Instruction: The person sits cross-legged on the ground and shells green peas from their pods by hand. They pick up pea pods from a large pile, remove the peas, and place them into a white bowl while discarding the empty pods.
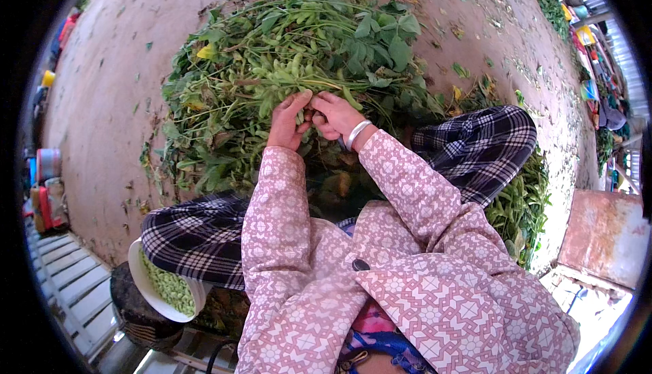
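Note:
My left hand (290, 121) and my right hand (337, 116) meet at the near side of a heap of uprooted green soybean plants (244, 124). Their thumbs and fingertips pinch close together, and a bit of pale green pod shows beneath the left fingers. What exactly lies between the fingertips is mostly hidden. Just beyond the hands, a cluster of plump soybean pods (288, 73) hangs on its stems. One pod (352, 98) sticks out beside my right hand. A silver bracelet (358, 134) circles my right wrist.
A white bucket (136, 257) holding shelled green beans (170, 287) stands tilted by my left knee. More soybean plants (519, 206) lie beyond my right knee. Fallen leaves litter the concrete floor (107, 99). A rusty metal panel (601, 236) stands at right, a slatted surface (71, 272) at left.

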Motion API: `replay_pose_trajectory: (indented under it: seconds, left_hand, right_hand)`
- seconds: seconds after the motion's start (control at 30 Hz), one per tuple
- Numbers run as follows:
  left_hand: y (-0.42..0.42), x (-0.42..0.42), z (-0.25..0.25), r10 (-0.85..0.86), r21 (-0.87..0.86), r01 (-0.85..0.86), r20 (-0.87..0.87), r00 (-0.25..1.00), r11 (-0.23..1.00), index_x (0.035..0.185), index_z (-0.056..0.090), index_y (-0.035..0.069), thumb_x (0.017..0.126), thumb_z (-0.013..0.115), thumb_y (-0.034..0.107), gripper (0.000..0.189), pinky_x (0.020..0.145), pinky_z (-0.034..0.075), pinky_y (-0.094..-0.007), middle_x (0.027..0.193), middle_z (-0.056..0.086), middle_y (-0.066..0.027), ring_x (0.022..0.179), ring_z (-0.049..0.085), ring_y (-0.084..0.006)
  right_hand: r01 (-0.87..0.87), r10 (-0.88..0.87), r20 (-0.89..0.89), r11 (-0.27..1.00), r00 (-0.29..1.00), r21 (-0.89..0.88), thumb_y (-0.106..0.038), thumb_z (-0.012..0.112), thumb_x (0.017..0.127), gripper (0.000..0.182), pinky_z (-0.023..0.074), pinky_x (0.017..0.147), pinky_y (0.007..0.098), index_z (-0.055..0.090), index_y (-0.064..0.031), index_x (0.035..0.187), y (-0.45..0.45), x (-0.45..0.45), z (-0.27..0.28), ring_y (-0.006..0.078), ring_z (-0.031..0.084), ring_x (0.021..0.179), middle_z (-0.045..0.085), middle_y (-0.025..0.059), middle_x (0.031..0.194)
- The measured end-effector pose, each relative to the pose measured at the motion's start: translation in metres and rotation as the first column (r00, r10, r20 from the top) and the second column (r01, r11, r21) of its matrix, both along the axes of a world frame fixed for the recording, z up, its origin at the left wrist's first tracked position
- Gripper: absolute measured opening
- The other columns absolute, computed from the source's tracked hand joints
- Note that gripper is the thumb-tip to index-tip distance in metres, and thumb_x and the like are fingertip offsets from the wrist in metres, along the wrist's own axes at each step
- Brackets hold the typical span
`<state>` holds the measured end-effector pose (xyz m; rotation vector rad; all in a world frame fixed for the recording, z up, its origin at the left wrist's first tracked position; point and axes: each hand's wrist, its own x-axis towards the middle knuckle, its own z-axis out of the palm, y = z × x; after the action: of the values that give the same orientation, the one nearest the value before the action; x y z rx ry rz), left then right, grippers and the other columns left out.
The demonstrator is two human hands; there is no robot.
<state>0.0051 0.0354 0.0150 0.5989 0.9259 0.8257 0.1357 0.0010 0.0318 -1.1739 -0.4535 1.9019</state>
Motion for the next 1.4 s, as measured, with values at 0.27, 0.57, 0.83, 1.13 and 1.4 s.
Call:
replay_pose_trajectory:
  seconds: [0.27,0.57,0.83,1.13,1.4]
  left_hand:
    - [-0.003,0.002,0.003,0.058,0.071,-0.057,-0.016,0.998,0.996,0.091,0.059,0.004,0.083,0.058,0.016,0.015,0.041,0.030,-0.0179,0.074,0.056,0.0000,0.057,0.047,-0.0058]
    - [0.001,-0.003,-0.011,0.099,-0.003,-0.099,0.102,0.990,0.995,0.100,0.056,-0.002,0.086,0.047,0.013,0.022,0.037,0.027,-0.0182,0.081,0.054,-0.0055,0.056,0.047,-0.0085]
    - [-0.003,-0.009,-0.005,-0.017,-0.026,0.021,0.145,0.989,0.999,0.105,0.055,-0.004,0.086,0.043,0.011,0.027,0.036,0.026,-0.0183,0.079,0.051,-0.0053,0.057,0.044,-0.0095]
    - [-0.003,-0.001,0.023,-0.004,-0.041,0.015,0.252,0.968,0.999,0.100,0.053,0.002,0.092,0.049,0.025,0.025,0.033,0.024,-0.0174,0.071,0.050,-0.0002,0.051,0.041,-0.0063]
    - [0.008,-0.010,0.015,-0.012,-0.076,0.032,0.249,0.968,0.997,0.098,0.054,0.006,0.090,0.054,0.026,0.021,0.036,0.027,-0.0175,0.075,0.050,0.0004,0.056,0.043,-0.0057]
  right_hand:
    - [0.067,-0.074,0.252,0.997,0.965,0.036,-0.027,0.051,0.088,0.018,0.0229,0.031,0.0255,0.051,-0.0094,0.084,0.004,-0.005,0.002,0.0097,0.034,0.035,0.045,-0.0007,0.053]
    - [-0.319,-0.281,0.859,0.842,0.429,0.434,-0.037,0.056,0.079,0.040,0.0458,0.068,0.0407,0.060,0.0027,0.080,0.067,0.015,0.028,0.0314,0.060,0.070,0.063,0.0182,0.077]
    - [-0.426,-0.068,0.904,0.866,0.422,0.264,-0.040,0.058,0.074,0.046,0.0459,0.079,0.0373,0.062,0.0030,0.091,0.117,0.011,0.021,0.0323,0.060,0.087,0.063,0.0210,0.093]
    - [-0.288,-0.371,0.746,0.755,0.553,0.589,-0.023,0.063,0.075,0.027,0.0461,0.061,0.0347,0.050,-0.0017,0.088,0.037,0.022,0.047,0.0259,0.058,0.063,0.059,0.0135,0.072]
    - [-0.371,-0.330,0.774,0.732,0.540,0.571,-0.027,0.054,0.083,0.028,0.0466,0.063,0.0394,0.047,-0.0027,0.095,-0.001,0.001,0.012,0.0329,0.061,0.070,0.060,0.0168,0.077]
